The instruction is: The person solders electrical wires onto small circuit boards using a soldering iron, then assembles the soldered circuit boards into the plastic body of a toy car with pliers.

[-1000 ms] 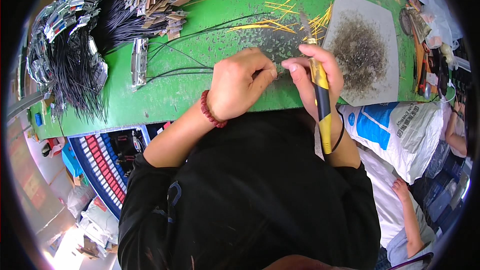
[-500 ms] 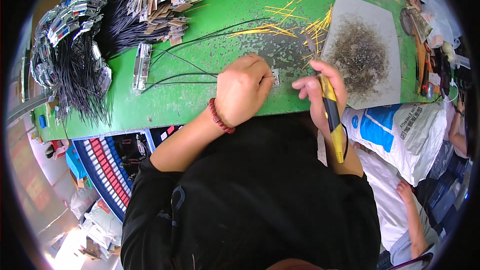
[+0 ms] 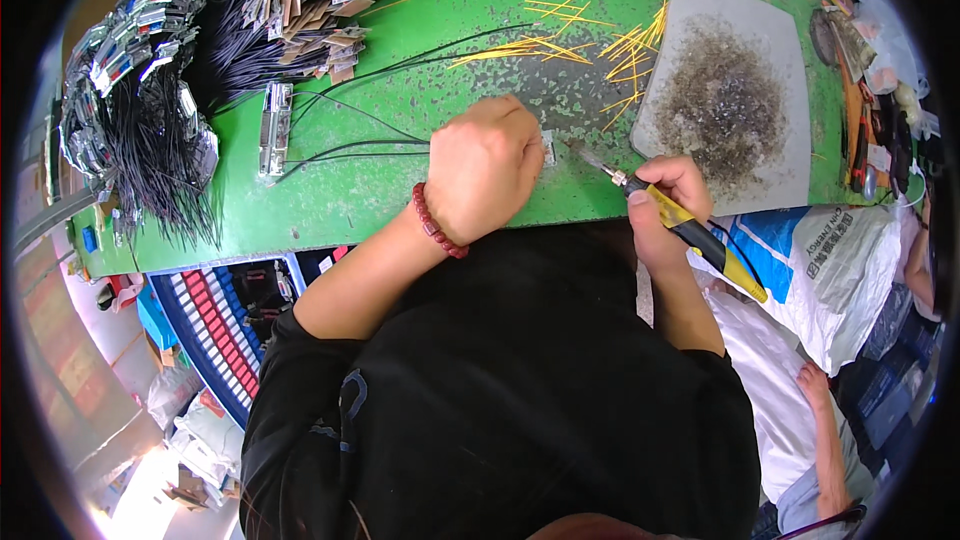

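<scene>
My left hand [image 3: 487, 168], with a red bead bracelet on its wrist, is closed over the end of black wires [image 3: 385, 147]. A small metal piece [image 3: 548, 147] sticks out just right of its fingers; most of what they grip is hidden. The wires run left to a silvery connector part [image 3: 274, 130] lying on the green table [image 3: 350, 202]. My right hand [image 3: 672, 205] is wrapped round a yellow and black soldering iron [image 3: 690, 225]. Its tip points up and left, a short way from the metal piece.
Thin yellow sticks [image 3: 540, 48] lie scattered beyond my hands. A grey board [image 3: 790, 155] covered in dark grit stands to the right. Bundled wired parts [image 3: 150, 90] and a second pile [image 3: 310, 5] fill the left. White sacks [image 3: 830, 270] and another person's arm [image 3: 825, 430] are at lower right.
The soldering iron has swung from upright to slanting, its tip now lower and pointing left toward my left hand. My right fingers have closed further round it. My left hand has barely moved.
</scene>
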A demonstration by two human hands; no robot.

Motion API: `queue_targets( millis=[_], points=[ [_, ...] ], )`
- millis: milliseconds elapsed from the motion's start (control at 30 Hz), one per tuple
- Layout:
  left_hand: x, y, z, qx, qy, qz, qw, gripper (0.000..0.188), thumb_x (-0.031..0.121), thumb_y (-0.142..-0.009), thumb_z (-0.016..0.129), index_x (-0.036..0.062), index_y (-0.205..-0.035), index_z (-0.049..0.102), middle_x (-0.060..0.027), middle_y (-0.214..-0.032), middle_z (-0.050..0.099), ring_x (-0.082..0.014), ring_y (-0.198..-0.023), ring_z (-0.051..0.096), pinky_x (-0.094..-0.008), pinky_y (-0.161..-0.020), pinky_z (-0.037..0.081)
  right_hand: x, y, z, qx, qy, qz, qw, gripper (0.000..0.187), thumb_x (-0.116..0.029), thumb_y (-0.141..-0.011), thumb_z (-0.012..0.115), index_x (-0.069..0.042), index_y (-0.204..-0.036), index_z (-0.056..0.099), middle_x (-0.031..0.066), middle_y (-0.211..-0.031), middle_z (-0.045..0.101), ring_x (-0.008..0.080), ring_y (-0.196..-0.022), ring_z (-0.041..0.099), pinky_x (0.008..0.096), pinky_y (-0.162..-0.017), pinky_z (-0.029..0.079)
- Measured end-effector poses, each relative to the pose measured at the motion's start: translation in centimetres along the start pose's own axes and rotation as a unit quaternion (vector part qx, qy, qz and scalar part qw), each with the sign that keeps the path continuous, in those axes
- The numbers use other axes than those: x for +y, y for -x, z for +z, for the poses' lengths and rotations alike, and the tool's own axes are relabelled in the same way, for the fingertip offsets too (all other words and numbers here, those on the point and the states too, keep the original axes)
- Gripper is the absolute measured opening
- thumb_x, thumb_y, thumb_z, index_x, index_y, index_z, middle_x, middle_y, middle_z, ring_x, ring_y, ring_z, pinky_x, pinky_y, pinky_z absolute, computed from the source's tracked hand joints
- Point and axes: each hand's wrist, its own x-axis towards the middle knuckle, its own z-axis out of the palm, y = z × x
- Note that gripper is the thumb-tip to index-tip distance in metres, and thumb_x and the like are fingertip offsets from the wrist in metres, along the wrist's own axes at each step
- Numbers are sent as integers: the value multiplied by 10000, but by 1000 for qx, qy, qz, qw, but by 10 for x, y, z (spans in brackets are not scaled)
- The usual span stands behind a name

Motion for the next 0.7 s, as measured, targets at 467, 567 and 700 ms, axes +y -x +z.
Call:
queue_targets(
  millis=[467, 567, 700],
  points=[
    [0, -1, -1, -7, -11, -1, 1000, 56, 64, -771, 642, 38, -737, 607, -106, -812, 610, -317, -742, 606, -399, -632, 495, 6, -5, -2, -80, 82, -82, 990, 169, -53, -759, 691, 7, -859, 568, 2, -647, 522, 37, -541, 433, 204, -482, 335],
    [1, -1, -1, -12, -9, -4, 1000, 56, 64, -769, 642, 37, -735, 607, -106, -812, 611, -316, -743, 606, -398, -632, 495, 5, -4, -4, -89, 78, -59, 991, 180, -74, -772, 698, 7, -865, 567, 19, -675, 540, 51, -562, 444, 214, -501, 348],
    [2, -2, -2, -13, -16, 0, 1000, 54, 64, -767, 642, 37, -735, 609, -106, -811, 612, -312, -745, 607, -399, -633, 495, 11, 3, -5, -33, 7, -65, 997, 206, -105, -791, 699, 4, -887, 553, 67, -778, 582, 83, -624, 468, 236, -551, 375]
  ],
)
